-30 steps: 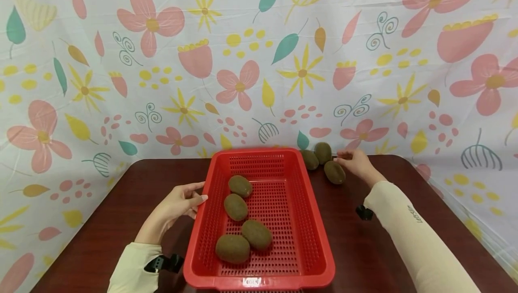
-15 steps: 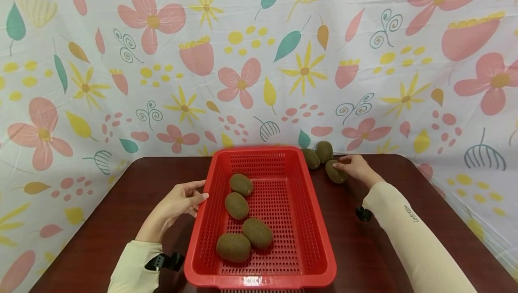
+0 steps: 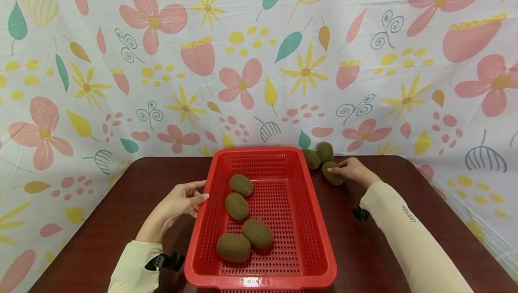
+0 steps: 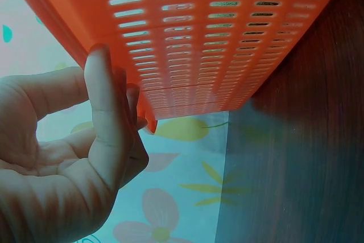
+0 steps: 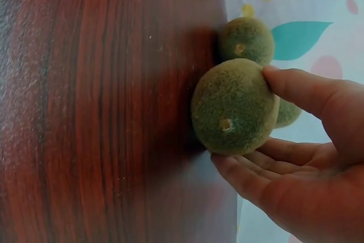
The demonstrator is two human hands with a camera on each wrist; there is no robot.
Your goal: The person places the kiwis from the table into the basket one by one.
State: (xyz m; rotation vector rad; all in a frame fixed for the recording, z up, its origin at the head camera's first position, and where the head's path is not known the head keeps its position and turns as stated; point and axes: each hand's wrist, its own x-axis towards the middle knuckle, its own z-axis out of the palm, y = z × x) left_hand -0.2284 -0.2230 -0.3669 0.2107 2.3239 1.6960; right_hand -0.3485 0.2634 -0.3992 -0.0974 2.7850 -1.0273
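My right hand [image 3: 353,170] pinches a brown, fuzzy kiwi [image 3: 333,173] between thumb and fingers, to the right of the red plastic basket [image 3: 321,234]. In the right wrist view the thumb is on one side of this kiwi [image 5: 233,109] and the fingertips on the other, close over the table. Two more kiwis sit just behind it, among them one by the basket's far right corner [image 3: 311,160]. At the basket's left rim my left hand [image 3: 178,204] holds the edge with thumb and fingers. Several kiwis, including a large one [image 3: 233,247], lie in the basket's left half.
The basket stands on a dark reddish-brown wooden table [image 3: 158,180]. Behind the table's far edge hangs a white cloth [image 3: 259,59] with flower and leaf prints. A black wrist device [image 3: 163,262] sits on the left sleeve.
My right hand has come onto the nearest kiwi, taken hold of it and shifted it slightly left. The left hand stays at the basket rim.
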